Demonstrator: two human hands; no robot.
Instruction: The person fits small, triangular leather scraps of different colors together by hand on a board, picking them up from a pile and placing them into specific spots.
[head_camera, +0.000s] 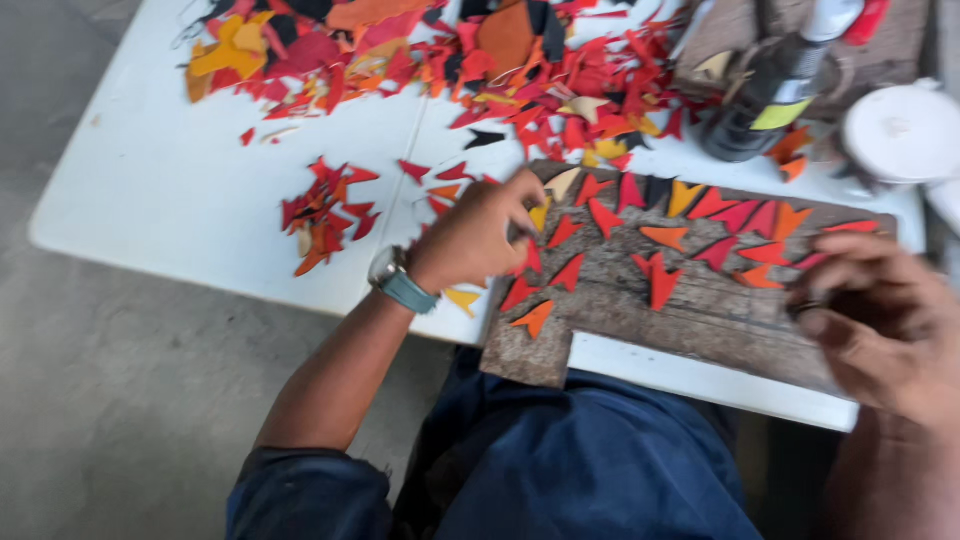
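On rough wooden board (690, 310): pointed leather scraps (660, 280), left hand (475, 235).

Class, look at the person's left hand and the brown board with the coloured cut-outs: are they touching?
Touching. The head view shows the left hand lying over the left end of the brown board, fingertips pressed down among the cut-outs.

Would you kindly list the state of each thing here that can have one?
Left hand: fingers curled, resting on the board's left end among the cut pieces.
Right hand: loosely curled at the board's right end; blurred.
Wooden board: flat on the table, partly covered with pieces.
Dark bottle: standing, slightly tilted in view.
White round container: lidded.
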